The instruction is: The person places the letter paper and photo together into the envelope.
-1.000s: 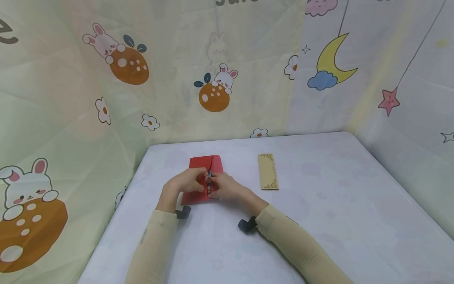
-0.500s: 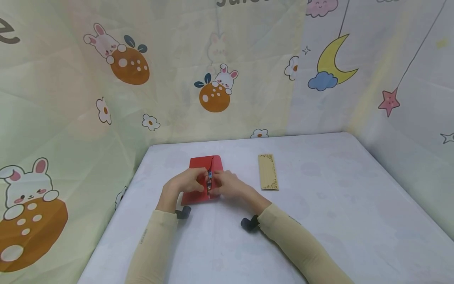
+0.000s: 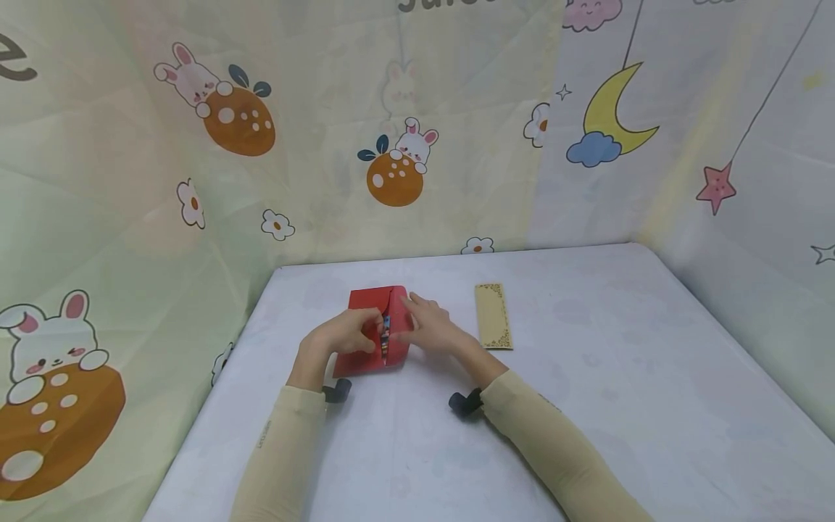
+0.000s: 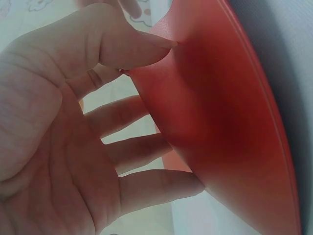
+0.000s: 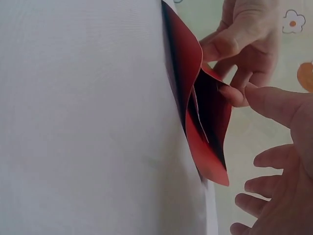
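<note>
A red envelope (image 3: pixel 368 299) lies on the table with its mouth gaping, and a narrow multicoloured strip (image 3: pixel 385 341) shows in the gap. My left hand (image 3: pixel 342 332) pinches the envelope's edge; in the left wrist view its thumb is on the red face (image 4: pixel 215 107) and the other fingers go behind. My right hand (image 3: pixel 433 328) is at the envelope's right side, fingers spread and holding nothing. In the right wrist view a thin, card-like edge (image 5: pixel 199 115) stands inside the red opening. What it belongs to is mostly hidden.
A pale tan rectangular card (image 3: pixel 493 315) with ornate corners lies right of the envelope on the white-covered table (image 3: pixel 587 362). Printed cloth (image 3: pixel 470 145) hangs behind and at both sides. A black wrist mount (image 3: pixel 465 404) sits at each sleeve cuff.
My right hand has let go at the envelope's opening and drawn back to the right, its fingers spreading. My left hand keeps its pinch, and the envelope stays in place.
</note>
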`<action>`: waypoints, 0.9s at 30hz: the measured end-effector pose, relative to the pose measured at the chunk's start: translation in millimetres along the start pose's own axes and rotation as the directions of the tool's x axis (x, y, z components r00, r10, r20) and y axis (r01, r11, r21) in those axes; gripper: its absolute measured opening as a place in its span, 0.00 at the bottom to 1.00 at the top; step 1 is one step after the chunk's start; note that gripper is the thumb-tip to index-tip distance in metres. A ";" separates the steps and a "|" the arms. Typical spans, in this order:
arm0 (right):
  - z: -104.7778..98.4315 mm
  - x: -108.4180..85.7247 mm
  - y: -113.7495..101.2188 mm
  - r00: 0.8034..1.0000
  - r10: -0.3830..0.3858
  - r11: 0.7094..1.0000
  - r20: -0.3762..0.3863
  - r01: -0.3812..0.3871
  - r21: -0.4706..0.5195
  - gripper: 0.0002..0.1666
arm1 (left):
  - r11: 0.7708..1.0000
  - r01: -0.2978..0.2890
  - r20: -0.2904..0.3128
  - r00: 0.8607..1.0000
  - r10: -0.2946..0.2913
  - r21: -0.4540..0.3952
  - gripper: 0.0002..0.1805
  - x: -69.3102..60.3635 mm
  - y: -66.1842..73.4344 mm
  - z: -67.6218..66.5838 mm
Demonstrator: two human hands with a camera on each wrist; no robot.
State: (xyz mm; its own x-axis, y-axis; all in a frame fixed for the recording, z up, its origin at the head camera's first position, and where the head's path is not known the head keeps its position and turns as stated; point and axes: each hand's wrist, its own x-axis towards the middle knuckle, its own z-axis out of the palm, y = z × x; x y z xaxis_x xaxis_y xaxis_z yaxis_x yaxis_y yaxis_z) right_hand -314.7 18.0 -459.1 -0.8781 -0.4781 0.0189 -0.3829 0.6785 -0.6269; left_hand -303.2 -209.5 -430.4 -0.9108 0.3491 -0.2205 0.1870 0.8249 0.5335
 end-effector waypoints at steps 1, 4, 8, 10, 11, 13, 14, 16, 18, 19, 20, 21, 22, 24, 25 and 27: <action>-0.7 0.5 1.3 1.000 0.007 1.000 -0.003 -0.007 -0.001 0.55 | 1.000 0.005 0.000 1.000 -0.005 0.000 0.21 0.0 0.1 0.1; -3.8 0.6 4.3 1.000 0.020 1.000 -0.016 -0.020 0.010 0.55 | 1.000 0.015 0.000 1.000 -0.015 0.003 0.22 0.3 -0.4 0.4; -9.6 0.0 7.3 0.999 0.030 0.999 -0.030 -0.029 0.025 0.55 | 1.000 0.017 0.002 1.000 -0.017 -0.001 0.22 1.2 -1.2 0.4; -12.6 -0.2 9.1 0.999 0.040 0.999 -0.031 -0.039 0.029 0.55 | 1.000 0.018 0.003 1.000 -0.018 -0.003 0.22 1.0 -0.9 0.3; -14.2 -0.7 9.9 0.998 0.046 0.998 -0.031 -0.045 0.032 0.55 | 1.000 0.018 0.004 1.000 -0.018 -0.003 0.22 1.2 -0.9 0.2; -17.5 -1.7 11.3 0.998 0.059 0.998 -0.035 -0.058 0.037 0.55 | 1.000 0.020 0.007 1.000 -0.020 0.000 0.21 1.4 -1.1 0.1; -19.3 -2.4 11.7 0.997 0.067 0.997 -0.037 -0.065 0.042 0.54 | 1.000 0.020 0.008 1.000 -0.020 0.000 0.21 1.6 -1.3 0.1; -22.4 -3.4 12.3 0.996 0.079 0.996 -0.039 -0.077 0.047 0.54 | 1.000 0.021 0.010 1.000 -0.021 0.001 0.21 1.2 -1.0 0.1; -25.0 -3.8 12.8 0.995 0.088 0.995 -0.038 -0.086 0.054 0.54 | 1.000 0.022 0.010 1.000 -0.022 0.001 0.21 0.7 -0.8 0.1; -25.9 -3.9 13.1 0.995 0.090 0.995 -0.035 -0.088 0.056 0.54 | 1.000 0.023 0.010 1.000 -0.023 0.000 0.21 0.4 -0.4 0.1; -26.6 -3.7 13.8 0.995 0.091 0.994 -0.031 -0.090 0.056 0.54 | 1.000 0.024 0.010 1.000 -0.024 -0.002 0.21 0.0 -0.1 0.1; -27.5 -3.7 14.4 0.995 0.092 0.994 -0.029 -0.090 0.056 0.54 | 1.000 0.025 0.010 1.000 -0.025 -0.003 0.21 -0.3 0.3 0.1; -28.0 -3.4 15.3 0.995 0.093 0.994 -0.031 -0.091 0.054 0.54 | 1.000 0.025 0.010 1.000 -0.025 -0.003 0.21 -0.1 0.1 0.1; -29.5 -3.4 16.7 0.995 0.096 0.994 -0.038 -0.094 0.051 0.54 | 1.000 0.025 0.009 1.000 -0.025 -0.005 0.21 0.0 -0.1 0.1; -30.3 -3.3 17.4 0.994 0.098 0.994 -0.044 -0.096 0.048 0.53 | 1.000 0.024 0.009 1.000 -0.024 -0.007 0.21 -0.2 0.2 0.1; -31.7 -3.2 18.6 0.993 0.102 0.994 -0.053 -0.099 0.049 0.53 | 1.000 0.022 0.007 1.000 -0.022 -0.011 0.22 -0.7 0.8 -0.1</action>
State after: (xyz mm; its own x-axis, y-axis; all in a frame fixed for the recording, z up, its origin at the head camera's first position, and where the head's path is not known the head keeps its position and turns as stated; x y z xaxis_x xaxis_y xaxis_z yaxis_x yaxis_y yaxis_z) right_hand -328.0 49.8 -446.1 -0.9266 -0.3760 -0.0035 -0.2792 0.6944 -0.6633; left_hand -302.5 -209.2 -429.7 -0.9121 0.3342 -0.2373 0.1633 0.8273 0.5375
